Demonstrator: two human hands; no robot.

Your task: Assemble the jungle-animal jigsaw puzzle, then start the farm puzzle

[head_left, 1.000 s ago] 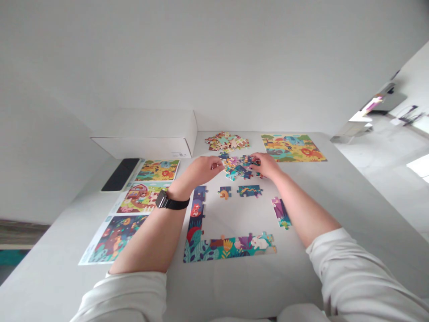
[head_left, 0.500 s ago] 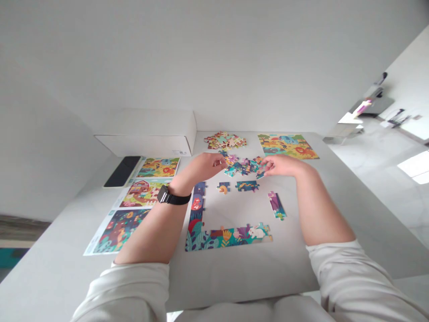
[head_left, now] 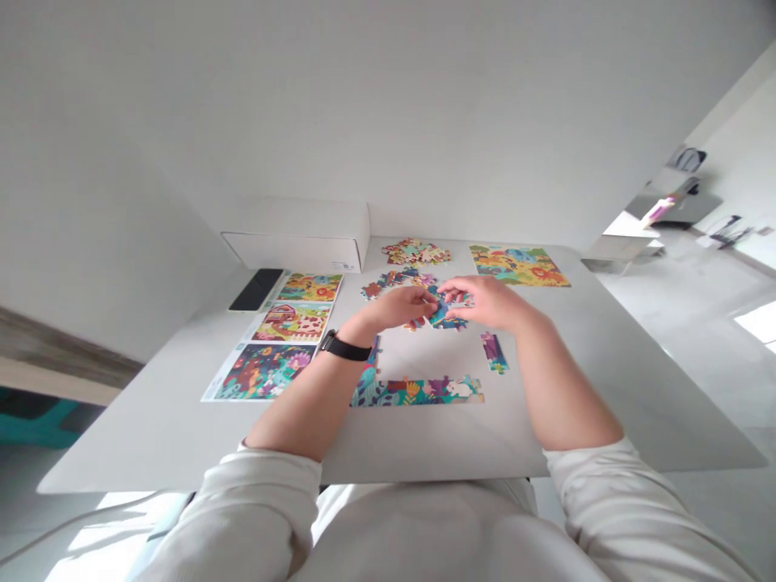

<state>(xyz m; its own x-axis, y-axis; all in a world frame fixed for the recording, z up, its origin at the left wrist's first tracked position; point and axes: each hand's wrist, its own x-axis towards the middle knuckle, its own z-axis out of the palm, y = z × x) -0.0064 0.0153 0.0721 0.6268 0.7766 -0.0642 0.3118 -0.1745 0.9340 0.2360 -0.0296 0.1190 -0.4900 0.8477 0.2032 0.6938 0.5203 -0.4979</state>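
My left hand (head_left: pixel 400 309) is over the loose puzzle heap, its thumb and fingers pinched on a blue-teal puzzle piece (head_left: pixel 438 312). Close beside it on the right, my right hand (head_left: pixel 482 301) has its thumb and fingers apart around the heap's right part. Dark-toned loose pieces (head_left: pixel 391 280) spread behind and under both hands. Nearer me lies a joined puzzle border (head_left: pixel 418 393) with a white rabbit at its right end; its left side is partly hidden by my left wrist. A separate purple joined strip (head_left: pixel 495 353) lies to the right.
A second heap of puzzle pieces (head_left: pixel 416 251) lies at the back. Right of it is an assembled animal puzzle (head_left: pixel 520 266). On the left are a sheet with three pictures (head_left: pixel 246 347), a black phone (head_left: pixel 257 289) and a white box (head_left: pixel 297 249) against the wall.
Both hands have come closer together over the heap, and a blue-teal piece now shows at my left fingertips. The camera view has shifted, bringing more of the table's left side into sight.
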